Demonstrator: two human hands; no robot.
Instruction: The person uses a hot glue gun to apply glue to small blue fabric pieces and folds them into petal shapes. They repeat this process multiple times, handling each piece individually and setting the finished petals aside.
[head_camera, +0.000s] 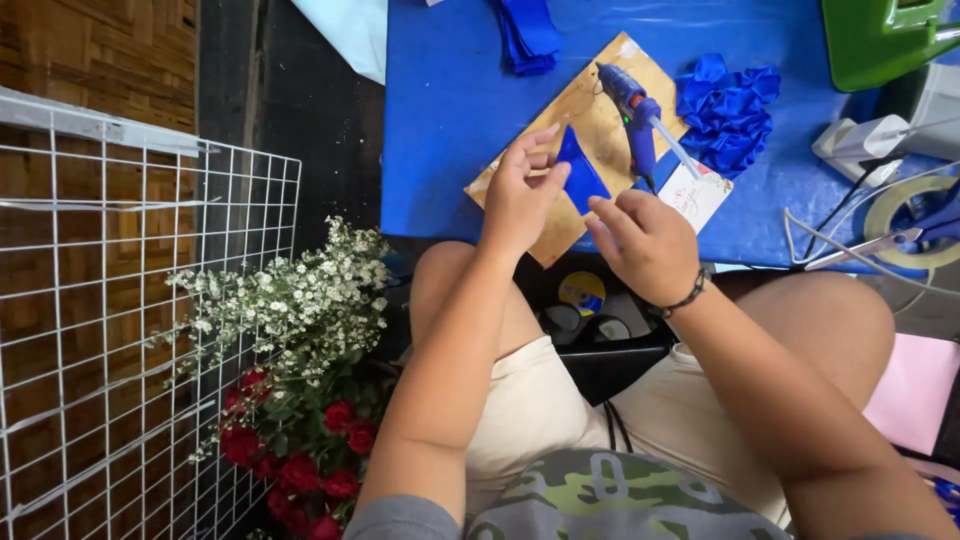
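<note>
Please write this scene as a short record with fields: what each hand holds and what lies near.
left hand: pinches blue ribbon piece
right hand: touches the ribbon piece's lower end
under the hands: wooden board on blue table
on board: blue glue gun
right of board: blue ribbon flower
floor, left: red roses, white flowers

Both hands (520, 195) (645, 245) raised, fingers pinched.
</note>
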